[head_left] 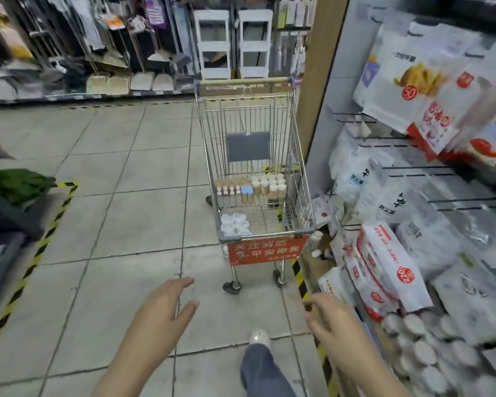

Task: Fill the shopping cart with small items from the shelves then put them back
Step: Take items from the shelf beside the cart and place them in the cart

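Note:
A wire shopping cart [294, 156] with a red sign on its front stands ahead of me on the tiled floor, close to the shelves on the right. Inside it sit several small white-capped containers [267, 186], a blue-lidded box [247, 191] and a clear pack of cups [234, 224]. My left hand [166, 308] hovers low in front of me, fingers straight and spread, holding nothing. My right hand [327, 319] reaches forward beside the shelf edge, fingers loosely bent, empty. Both hands are short of the cart.
Shelves on the right carry white bags [384, 202], boxed wrap [390, 267] and rows of white-lidded jars [424, 348]. A wooden post [318, 81] stands by the cart. Brooms and dustpans [132, 81] line the far wall. Yellow-black tape [40, 247] marks the floor at left. My shoe [259, 338] is below.

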Demonstrator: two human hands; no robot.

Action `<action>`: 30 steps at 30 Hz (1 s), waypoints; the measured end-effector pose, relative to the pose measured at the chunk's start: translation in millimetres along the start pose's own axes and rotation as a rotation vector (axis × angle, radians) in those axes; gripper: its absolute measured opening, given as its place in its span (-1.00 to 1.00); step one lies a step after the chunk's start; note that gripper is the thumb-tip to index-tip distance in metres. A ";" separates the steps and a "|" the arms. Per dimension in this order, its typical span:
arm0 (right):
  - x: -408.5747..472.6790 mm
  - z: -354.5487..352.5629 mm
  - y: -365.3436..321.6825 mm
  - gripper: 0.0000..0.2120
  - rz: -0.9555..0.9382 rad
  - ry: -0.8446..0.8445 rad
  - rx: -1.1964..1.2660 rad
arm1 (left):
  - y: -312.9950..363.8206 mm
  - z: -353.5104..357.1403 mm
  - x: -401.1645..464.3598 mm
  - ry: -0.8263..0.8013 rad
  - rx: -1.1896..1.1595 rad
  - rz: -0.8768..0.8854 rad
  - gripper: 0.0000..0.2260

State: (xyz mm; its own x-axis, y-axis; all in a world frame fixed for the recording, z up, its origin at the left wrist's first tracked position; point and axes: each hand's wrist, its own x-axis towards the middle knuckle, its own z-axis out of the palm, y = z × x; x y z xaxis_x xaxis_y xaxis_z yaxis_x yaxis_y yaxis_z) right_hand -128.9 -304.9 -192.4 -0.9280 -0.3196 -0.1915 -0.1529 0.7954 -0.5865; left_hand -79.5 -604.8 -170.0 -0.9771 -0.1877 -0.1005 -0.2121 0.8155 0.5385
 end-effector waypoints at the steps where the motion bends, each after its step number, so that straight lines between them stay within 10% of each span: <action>1: 19.4 -2.0 2.6 -0.79 0.016 0.002 0.004 | 4.5 0.5 21.4 -0.008 0.004 0.016 -0.64; 21: 352.0 4.0 -43.6 -0.75 0.149 -0.057 0.126 | -54.7 -45.6 375.0 -0.217 0.129 0.015 -0.65; 30: 427.4 38.2 -48.3 -0.69 0.604 0.053 0.281 | -65.1 -57.3 581.9 -0.429 0.317 0.321 -0.64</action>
State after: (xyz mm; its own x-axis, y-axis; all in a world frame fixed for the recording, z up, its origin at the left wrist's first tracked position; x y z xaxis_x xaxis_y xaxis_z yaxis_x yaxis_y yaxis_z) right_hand -505.2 -499.6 -276.0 -0.8394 0.1713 -0.5158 0.4864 0.6603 -0.5723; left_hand -633.2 -798.5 -215.6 -0.8998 0.2763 -0.3375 0.1622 0.9302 0.3292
